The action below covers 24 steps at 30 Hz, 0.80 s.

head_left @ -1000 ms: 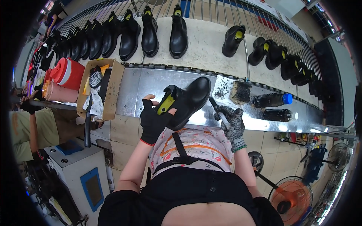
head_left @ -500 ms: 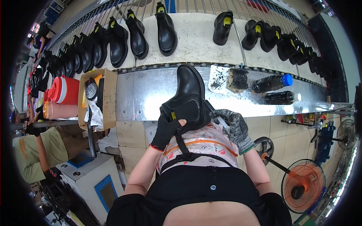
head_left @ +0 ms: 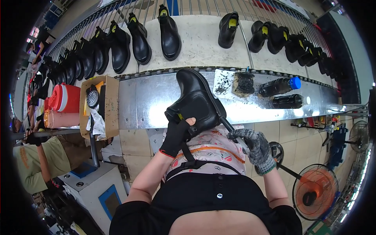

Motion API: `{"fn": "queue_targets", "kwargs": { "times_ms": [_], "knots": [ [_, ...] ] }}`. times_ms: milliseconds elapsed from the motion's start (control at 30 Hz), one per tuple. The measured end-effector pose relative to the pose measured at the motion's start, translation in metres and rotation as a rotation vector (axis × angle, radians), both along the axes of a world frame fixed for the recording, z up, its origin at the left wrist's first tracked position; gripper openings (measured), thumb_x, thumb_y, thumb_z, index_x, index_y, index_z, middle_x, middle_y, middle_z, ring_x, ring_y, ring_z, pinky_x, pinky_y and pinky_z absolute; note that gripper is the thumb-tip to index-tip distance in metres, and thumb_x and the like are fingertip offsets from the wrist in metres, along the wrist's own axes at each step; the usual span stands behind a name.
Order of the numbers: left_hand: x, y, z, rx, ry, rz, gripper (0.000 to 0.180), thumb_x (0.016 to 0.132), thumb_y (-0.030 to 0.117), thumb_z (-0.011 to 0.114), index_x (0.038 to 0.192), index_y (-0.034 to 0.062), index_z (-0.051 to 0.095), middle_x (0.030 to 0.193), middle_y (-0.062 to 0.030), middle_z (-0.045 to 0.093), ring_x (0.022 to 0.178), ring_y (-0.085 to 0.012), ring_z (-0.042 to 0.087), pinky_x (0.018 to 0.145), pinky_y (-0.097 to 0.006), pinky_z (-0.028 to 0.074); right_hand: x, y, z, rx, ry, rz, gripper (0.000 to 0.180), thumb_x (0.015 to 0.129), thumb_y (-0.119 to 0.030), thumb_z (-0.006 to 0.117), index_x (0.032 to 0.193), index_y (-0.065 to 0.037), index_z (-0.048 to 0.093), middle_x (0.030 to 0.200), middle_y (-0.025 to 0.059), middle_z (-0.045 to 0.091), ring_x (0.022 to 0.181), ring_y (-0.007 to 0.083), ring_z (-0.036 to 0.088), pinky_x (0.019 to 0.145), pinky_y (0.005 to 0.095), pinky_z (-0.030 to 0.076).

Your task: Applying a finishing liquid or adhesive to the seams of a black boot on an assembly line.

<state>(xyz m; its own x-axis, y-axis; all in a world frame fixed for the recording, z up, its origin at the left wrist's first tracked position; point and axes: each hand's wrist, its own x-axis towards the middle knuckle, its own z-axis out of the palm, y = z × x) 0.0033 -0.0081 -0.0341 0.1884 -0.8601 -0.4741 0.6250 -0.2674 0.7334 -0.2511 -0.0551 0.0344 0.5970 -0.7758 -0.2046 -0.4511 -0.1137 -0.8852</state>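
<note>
A black ankle boot (head_left: 194, 102) is held tilted over the front edge of the metal bench, its toe pointing away from me and its sole facing right. My left hand (head_left: 178, 135), in a black glove with a bare thumb, is closed on the boot's shaft by the yellow-green lining. In a grey knitted glove, my right hand (head_left: 252, 147) grips a slim tool (head_left: 226, 124) with a dark shaft and a lighter handle end. That tool's tip meets the edge of the boot's sole near the heel. Its exact kind is unclear.
A blackened sponge (head_left: 243, 84) rests on a stained white board (head_left: 222, 84). Right of it lie two dark bottles (head_left: 276, 87), capped blue and white. At left are a cardboard box (head_left: 112, 105) with a hairbrush (head_left: 93, 98) and a red jug (head_left: 68, 100). Boots (head_left: 169, 37) line the conveyor (head_left: 199, 43).
My right hand has moved slightly down and right, and the tool's dark shaft now shows against the sole edge. The boot has tilted a little further left.
</note>
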Motion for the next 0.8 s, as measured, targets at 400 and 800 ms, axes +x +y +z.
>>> {"fn": "queue_targets", "kwargs": {
  "times_ms": [400, 800],
  "knots": [
    [0.006, -0.012, 0.018, 0.001, 0.223, 0.006, 0.038, 0.085, 0.020, 0.060, 0.114, -0.0025, 0.048, 0.095, -0.0172, 0.062, 0.077, -0.0252, 0.067, 0.064, -0.032, 0.059, -0.004, 0.016, -0.006, -0.335, -0.138, -0.016, 0.025, 0.074, -0.005, 0.053, 0.095, -0.003, 0.067, 0.090, 0.0128, 0.068, 0.080, 0.0264, 0.066, 0.070, 0.0332, 0.052],
    [0.033, -0.024, 0.029, -0.012, 0.460, 0.148, 0.047, 0.084, 0.024, 0.064, 0.116, -0.0057, 0.046, 0.101, -0.0198, 0.062, 0.080, -0.0283, 0.067, 0.070, -0.031, 0.060, 0.025, 0.004, -0.055, 0.210, -0.754, -0.539, 0.071, 0.079, -0.016, 0.071, 0.136, -0.005, 0.030, 0.096, 0.0105, 0.057, 0.061, 0.0119, 0.059, 0.045, 0.0242, 0.049]
  ]
}}
